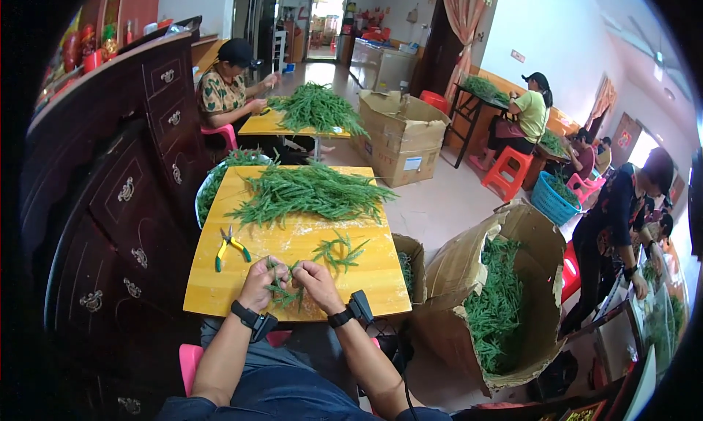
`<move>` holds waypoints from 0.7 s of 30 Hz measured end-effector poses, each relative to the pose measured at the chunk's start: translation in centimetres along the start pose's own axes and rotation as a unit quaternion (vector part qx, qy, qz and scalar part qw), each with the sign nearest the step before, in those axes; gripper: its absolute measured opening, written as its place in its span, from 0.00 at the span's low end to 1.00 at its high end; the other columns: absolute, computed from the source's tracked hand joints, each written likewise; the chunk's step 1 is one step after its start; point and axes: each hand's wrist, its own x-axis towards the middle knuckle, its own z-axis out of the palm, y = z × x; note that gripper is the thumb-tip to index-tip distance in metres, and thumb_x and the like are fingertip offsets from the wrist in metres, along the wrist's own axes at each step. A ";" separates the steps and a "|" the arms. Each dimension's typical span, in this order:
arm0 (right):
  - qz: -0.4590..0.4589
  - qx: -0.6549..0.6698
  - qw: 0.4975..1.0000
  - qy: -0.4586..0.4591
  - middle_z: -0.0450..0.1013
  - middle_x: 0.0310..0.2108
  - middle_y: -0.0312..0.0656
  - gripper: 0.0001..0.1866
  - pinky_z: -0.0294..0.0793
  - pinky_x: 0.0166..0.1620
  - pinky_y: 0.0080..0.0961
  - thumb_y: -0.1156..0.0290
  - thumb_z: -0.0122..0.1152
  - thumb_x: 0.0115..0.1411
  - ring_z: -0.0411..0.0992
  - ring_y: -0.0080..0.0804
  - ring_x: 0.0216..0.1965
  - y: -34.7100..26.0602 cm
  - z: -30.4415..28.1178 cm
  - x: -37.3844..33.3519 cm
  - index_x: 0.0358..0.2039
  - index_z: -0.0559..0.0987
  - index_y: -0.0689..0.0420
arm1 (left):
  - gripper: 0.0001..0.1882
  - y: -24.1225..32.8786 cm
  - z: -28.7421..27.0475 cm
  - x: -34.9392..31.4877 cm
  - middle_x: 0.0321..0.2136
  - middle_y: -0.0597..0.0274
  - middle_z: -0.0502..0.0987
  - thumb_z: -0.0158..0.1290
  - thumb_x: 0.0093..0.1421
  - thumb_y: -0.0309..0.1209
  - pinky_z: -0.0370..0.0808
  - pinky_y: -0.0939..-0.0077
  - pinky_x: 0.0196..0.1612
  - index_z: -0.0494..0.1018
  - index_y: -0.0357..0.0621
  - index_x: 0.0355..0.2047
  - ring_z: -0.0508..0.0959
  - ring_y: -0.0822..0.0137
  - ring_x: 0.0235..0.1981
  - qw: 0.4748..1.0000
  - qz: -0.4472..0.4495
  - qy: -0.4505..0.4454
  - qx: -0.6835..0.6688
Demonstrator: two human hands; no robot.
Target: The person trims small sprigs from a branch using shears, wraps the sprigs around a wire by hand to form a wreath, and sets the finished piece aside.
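Observation:
Close together over the near edge of the yellow table (220,289), my hands grip a small green leafy sprig (285,295). My left hand (260,283) pinches it from the left, and my right hand (319,285) has its fingers closed at the other side. Its fine detail between the fingertips is too small to make out. Left of my hands lie pliers (231,249) with yellow and green handles, their jaws pointing away. A loose curled sprig (341,252) rests just beyond my right hand. Across the table's far half spreads a large heap of green sprigs (311,194).
At the right stands a big open cardboard box (454,274) part filled with greenery, with a smaller box (410,263) beside the table. A dark wooden cabinet (110,223) lines the left. Another person (227,91) sits ahead; other people work at the right.

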 end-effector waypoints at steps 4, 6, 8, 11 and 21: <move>0.009 0.000 1.000 -0.011 0.69 0.21 0.31 0.14 0.66 0.30 0.19 0.66 0.50 0.65 0.65 0.18 0.25 -0.1 -0.3 0.0 0.25 0.72 0.61 | 0.03 0.1 0.3 0.1 0.24 0.64 0.75 0.55 0.59 0.25 0.72 0.82 0.27 0.71 0.41 0.31 0.75 0.75 0.24 1.000 -0.005 0.006 0.019; 0.007 -0.016 1.000 -0.015 0.69 0.21 0.31 0.15 0.65 0.30 0.19 0.65 0.49 0.65 0.65 0.17 0.25 0.1 -0.3 -0.1 0.24 0.72 0.61 | 0.03 -0.3 0.1 0.1 0.24 0.64 0.75 0.55 0.59 0.25 0.72 0.82 0.27 0.71 0.42 0.31 0.74 0.75 0.24 1.000 0.002 0.009 0.030; 0.012 -0.026 0.999 -0.018 0.69 0.21 0.32 0.14 0.66 0.31 0.19 0.66 0.49 0.65 0.66 0.18 0.25 0.3 -0.3 -0.1 0.25 0.72 0.60 | 0.03 -0.6 0.1 0.0 0.23 0.65 0.74 0.54 0.60 0.25 0.72 0.82 0.27 0.70 0.42 0.31 0.74 0.74 0.23 0.998 0.019 0.008 0.051; 0.021 -0.048 0.998 -0.024 0.69 0.21 0.32 0.13 0.68 0.32 0.18 0.67 0.49 0.66 0.68 0.19 0.25 0.4 -0.3 0.0 0.26 0.73 0.59 | 0.02 -0.3 0.7 -0.5 0.23 0.65 0.74 0.54 0.59 0.24 0.72 0.83 0.27 0.71 0.41 0.30 0.74 0.76 0.23 0.994 0.048 0.017 0.098; 0.079 0.165 0.983 -0.024 0.74 0.26 0.38 0.10 0.70 0.33 0.18 0.67 0.49 0.66 0.71 0.22 0.26 -2.3 0.4 0.4 0.29 0.73 0.56 | 0.06 -0.9 0.2 0.5 0.24 0.60 0.73 0.46 0.64 0.32 0.74 0.66 0.35 0.69 0.43 0.34 0.75 0.64 0.28 0.970 -0.064 -0.105 -0.208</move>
